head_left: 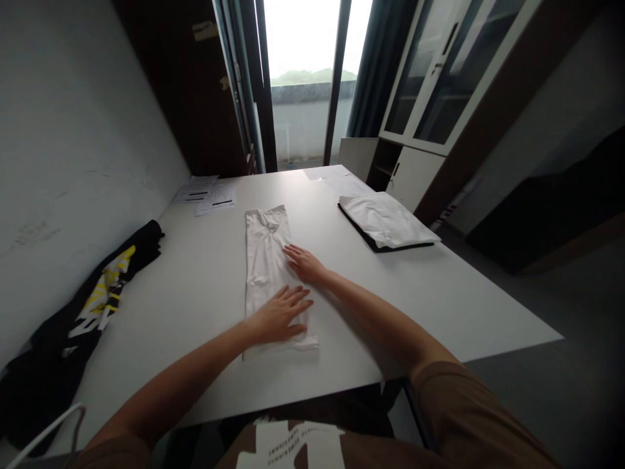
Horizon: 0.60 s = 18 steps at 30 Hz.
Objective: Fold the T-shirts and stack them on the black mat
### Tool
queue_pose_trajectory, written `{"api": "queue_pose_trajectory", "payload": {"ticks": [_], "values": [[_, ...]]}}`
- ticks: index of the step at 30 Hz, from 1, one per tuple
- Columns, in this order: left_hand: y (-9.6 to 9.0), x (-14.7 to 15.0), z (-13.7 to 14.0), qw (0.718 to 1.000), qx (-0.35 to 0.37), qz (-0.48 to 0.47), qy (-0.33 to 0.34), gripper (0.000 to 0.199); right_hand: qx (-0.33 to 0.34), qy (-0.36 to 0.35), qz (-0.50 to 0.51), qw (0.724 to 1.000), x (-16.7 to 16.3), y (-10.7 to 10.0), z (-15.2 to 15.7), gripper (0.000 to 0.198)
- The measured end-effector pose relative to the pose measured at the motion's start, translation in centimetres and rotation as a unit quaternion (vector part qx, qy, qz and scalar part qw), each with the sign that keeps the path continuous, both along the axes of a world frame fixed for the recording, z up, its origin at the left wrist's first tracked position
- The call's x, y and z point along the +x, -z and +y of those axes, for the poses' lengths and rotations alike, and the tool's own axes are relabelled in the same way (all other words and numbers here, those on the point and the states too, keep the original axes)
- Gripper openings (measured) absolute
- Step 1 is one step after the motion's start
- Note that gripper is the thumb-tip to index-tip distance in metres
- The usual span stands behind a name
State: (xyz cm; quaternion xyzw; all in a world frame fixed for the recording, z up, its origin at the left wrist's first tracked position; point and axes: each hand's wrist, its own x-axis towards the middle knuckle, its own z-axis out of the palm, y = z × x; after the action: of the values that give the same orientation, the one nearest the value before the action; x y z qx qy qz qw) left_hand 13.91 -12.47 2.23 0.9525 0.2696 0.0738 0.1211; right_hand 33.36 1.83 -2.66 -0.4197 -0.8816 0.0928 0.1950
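A white garment (266,260), folded into a long narrow strip, lies flat on the white table in front of me. Its far end has a bunched, creased patch, and wrinkles run along its length. My left hand (280,316) rests palm down across the near part of the cloth, fingers stretched toward the right. Farther up, my right hand (305,264) lies flat at the right edge of the cloth, its fingertips touching that edge. Neither hand grips anything.
A folded white cloth on a black one (385,221) lies at the table's right edge. Black clothing with yellow and white print (105,286) is heaped along the left wall. Papers (215,195) lie at the far left of the white table (195,260), with more papers (332,177) at the back.
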Motion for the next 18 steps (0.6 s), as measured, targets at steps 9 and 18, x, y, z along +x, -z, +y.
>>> {"api": "queue_pose_trajectory", "payload": {"ticks": [9, 18], "values": [[0.8, 0.6, -3.1, 0.999, -0.032, 0.019, 0.038, 0.071, -0.065, 0.099, -0.099, 0.988, 0.2, -0.3, 5.1, 0.063], [0.5, 1.0, -4.0, 0.997, -0.053, -0.003, 0.047, 0.076, -0.063, 0.179, -0.105, 0.976, 0.2, 0.3, 7.9, 0.06]]}}
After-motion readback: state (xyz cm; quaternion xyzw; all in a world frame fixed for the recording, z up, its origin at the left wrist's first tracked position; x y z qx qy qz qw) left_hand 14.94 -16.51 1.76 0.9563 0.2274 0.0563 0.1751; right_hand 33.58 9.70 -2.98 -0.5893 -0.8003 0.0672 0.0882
